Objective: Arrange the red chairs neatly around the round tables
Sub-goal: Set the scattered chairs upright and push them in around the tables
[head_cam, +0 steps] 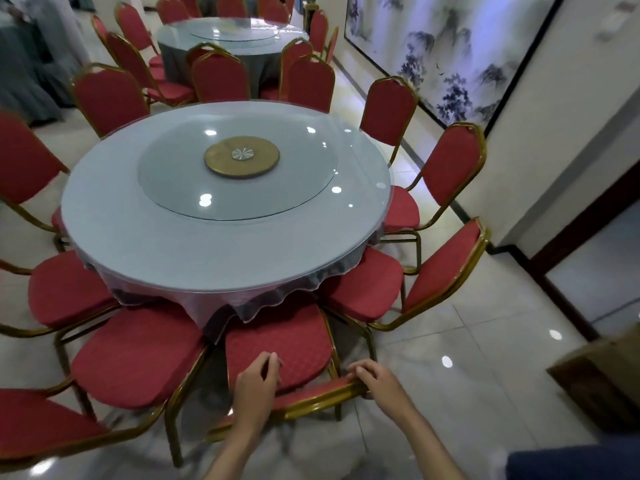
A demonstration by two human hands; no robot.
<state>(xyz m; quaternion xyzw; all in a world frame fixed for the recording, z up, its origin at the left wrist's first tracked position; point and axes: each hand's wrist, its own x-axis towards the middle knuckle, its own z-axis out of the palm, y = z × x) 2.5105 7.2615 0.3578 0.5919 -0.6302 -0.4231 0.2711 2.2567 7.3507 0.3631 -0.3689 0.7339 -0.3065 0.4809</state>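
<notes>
Chairs (pixel 446 174) ring the round surface (pixel 221 244) filling the middle of the frame. Their seats are tucked under its hanging cloth (pixel 259 306) and their backs face outward, so this ring looks mostly set. The near chair (pixel 277 344) at lower centre is the one being handled. Its seat already slips under the cloth edge, yet it sits a little skewed, its back running down toward the lower left. Both hands hold the top of that back, probably to steer and square it. The left hand (pixel 258 381) curls its fingers over the rail toward the seat, and the right hand (pixel 375 379) wraps the rail's right end. Holding it at two well-separated points likely gives turning control.

A second surface (pixel 232 32) with its own chairs stands at upper centre, and a painting (pixel 433 53) covers the wall at upper right. The left neighbour (pixel 138 358) nearly touches the near chair's seat, and the right neighbour (pixel 363 292) crowds it from the other side, so their gold legs could snag on a push. A box (pixel 595 375) sits at lower right, apart from the chair.
</notes>
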